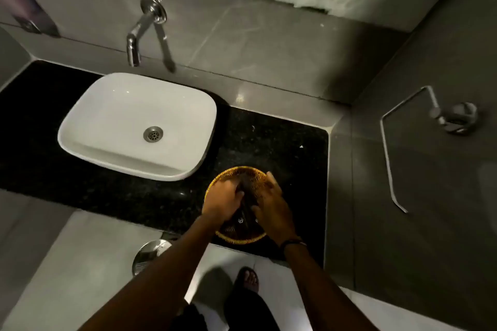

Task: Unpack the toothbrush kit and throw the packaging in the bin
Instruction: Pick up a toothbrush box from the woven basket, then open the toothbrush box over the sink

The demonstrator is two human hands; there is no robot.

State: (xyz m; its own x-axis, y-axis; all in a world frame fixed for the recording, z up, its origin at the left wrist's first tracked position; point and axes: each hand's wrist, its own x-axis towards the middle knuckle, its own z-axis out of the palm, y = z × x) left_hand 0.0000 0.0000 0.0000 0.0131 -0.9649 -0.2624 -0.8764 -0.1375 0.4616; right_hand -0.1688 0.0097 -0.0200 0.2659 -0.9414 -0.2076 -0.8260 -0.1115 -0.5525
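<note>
Standing at the counter edge, a sandalled foot [248, 281] is seen on the floor, with a round steel bin lid [150, 252] just beside the counter front, below and left of the arms. Both forearms are extended over the black counter [107, 196] into a woven basket [236, 238] set near its front edge.

The left hand [224, 203] is curled inward over the left half of the basket; the right hand [271, 207] is curled likewise over the right half. Between them a dark packet [246, 216], judged to be the toothbrush kit, is gripped from both sides while it lies in or just above the basket. Small pale markings are visible on its near end. How tightly each set of fingers is closed cannot be told, since the packet and the fingertips are blurred and dim.

The step in hand is judged to be the pick-up or first opening of the kit; no packaging is seen torn away. Next, the packet is to be lifted clear of the basket and a seam found.

Farther off, a white basin [129, 105] is set on the counter, with a wall tap [134, 48] above it.
</note>
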